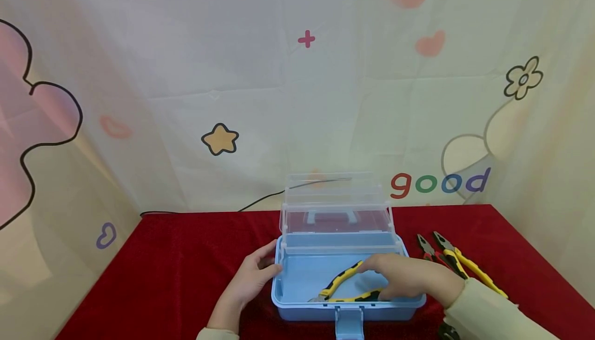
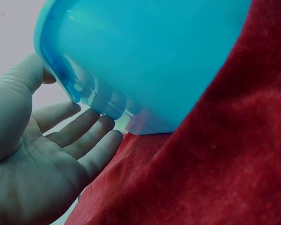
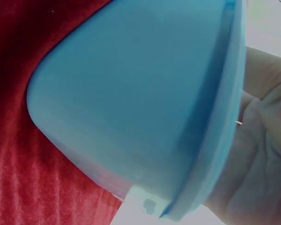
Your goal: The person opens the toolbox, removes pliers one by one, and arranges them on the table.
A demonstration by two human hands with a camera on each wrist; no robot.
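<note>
A light-blue plastic toolbox (image 1: 297,311) stands with its clear lid (image 1: 338,221) raised at the back. My left hand (image 1: 251,276) holds its left rim, thumb over the edge. In the left wrist view, the other fingers (image 2: 91,136) reach to the outside of the end wall. Inside the box lie pliers (image 1: 343,281) with yellow and black handles spread apart, their short metal jaws towards the front left. My right hand (image 1: 400,275) reaches over the right rim and grips the handles, thumb at the front one. In the right wrist view the toolbox wall hides its fingers.
To the right of the toolbox, on the red cloth (image 1: 153,278), lie pliers with red and black handles (image 1: 426,251) and longer pliers with yellow and black handles (image 1: 453,255). A latch (image 1: 349,322) hangs at the front. Behind is a printed curtain (image 1: 251,71) with a dark cable (image 1: 260,200).
</note>
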